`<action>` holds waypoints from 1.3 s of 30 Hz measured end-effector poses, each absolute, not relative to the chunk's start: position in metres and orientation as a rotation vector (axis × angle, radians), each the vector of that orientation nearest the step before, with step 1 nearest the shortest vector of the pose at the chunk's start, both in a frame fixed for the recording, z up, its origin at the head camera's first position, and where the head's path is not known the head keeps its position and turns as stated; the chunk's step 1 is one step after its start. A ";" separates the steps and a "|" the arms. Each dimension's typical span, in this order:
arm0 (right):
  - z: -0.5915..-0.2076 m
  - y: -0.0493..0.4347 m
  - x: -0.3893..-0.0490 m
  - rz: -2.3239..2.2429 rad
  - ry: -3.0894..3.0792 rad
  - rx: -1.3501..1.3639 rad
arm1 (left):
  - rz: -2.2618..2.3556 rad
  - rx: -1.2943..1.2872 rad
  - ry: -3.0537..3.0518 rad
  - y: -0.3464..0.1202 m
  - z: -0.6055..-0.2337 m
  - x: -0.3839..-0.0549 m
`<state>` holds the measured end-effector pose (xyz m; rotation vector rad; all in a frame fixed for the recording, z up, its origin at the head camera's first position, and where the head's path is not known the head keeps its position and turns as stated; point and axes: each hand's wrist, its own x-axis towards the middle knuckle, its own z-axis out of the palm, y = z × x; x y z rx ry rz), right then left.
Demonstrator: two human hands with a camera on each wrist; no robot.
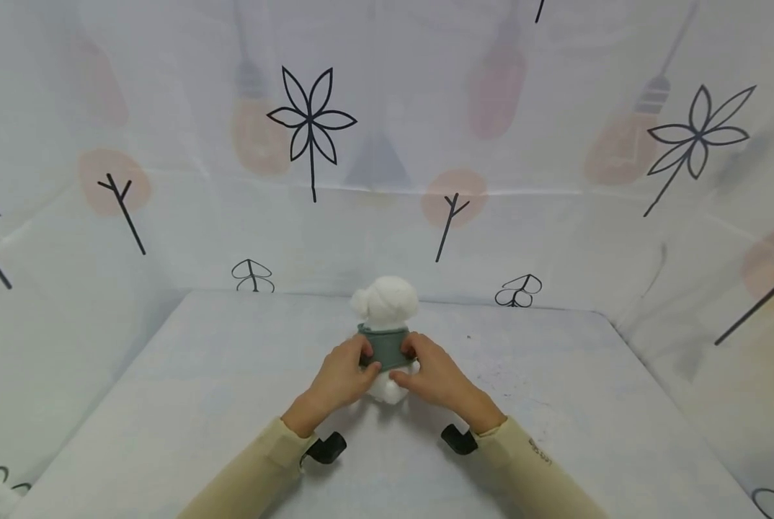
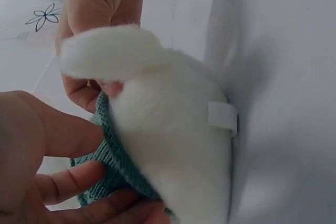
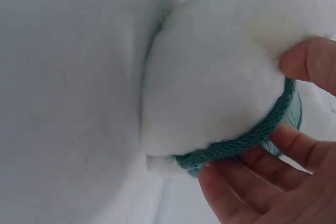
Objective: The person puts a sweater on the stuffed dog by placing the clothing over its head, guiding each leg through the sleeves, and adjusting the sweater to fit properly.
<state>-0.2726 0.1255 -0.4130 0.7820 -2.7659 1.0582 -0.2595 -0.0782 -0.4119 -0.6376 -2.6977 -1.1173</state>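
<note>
A white plush toy point(image 1: 388, 299) lies on the table with its round head toward the back wall. A green knitted garment point(image 1: 387, 349) wraps its middle. My left hand point(image 1: 340, 376) grips the garment's left side, its thumb at the ribbed hem point(image 2: 118, 150) in the left wrist view. On the opposite side, my right hand point(image 1: 440, 373) holds the garment, fingers along the hem point(image 3: 236, 148) and thumb against the plush's fluffy tail point(image 3: 294, 14). A small white label point(image 2: 221, 116) sticks out of the plush body. Fingers hide parts of the garment.
A white cloth covers the table point(image 1: 543, 404). Behind it hangs a pale curtain point(image 1: 374, 231) printed with flowers and twigs, which also closes off both sides. Black wrist mounts point(image 1: 327, 448) show below the cream sleeves point(image 1: 251, 468).
</note>
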 end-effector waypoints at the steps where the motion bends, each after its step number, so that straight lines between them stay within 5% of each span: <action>1: -0.412 0.129 -0.275 1.082 -2.770 0.795 | -1.139 -0.654 -2.704 -0.077 -0.411 -0.258; 9: -0.407 0.152 -0.289 1.080 -2.807 0.854 | -1.392 -0.770 -2.736 -0.070 -0.407 -0.251; 20: -0.411 0.124 -0.270 0.718 -2.683 0.654 | -1.257 -0.414 -2.202 -0.087 -0.405 -0.272; 27: -0.419 0.118 -0.270 0.595 -2.742 0.565 | -1.356 -0.548 -2.222 -0.093 -0.404 -0.274; 39: -0.411 0.147 -0.289 0.765 -2.778 0.784 | -1.203 -0.660 -2.140 -0.083 -0.399 -0.264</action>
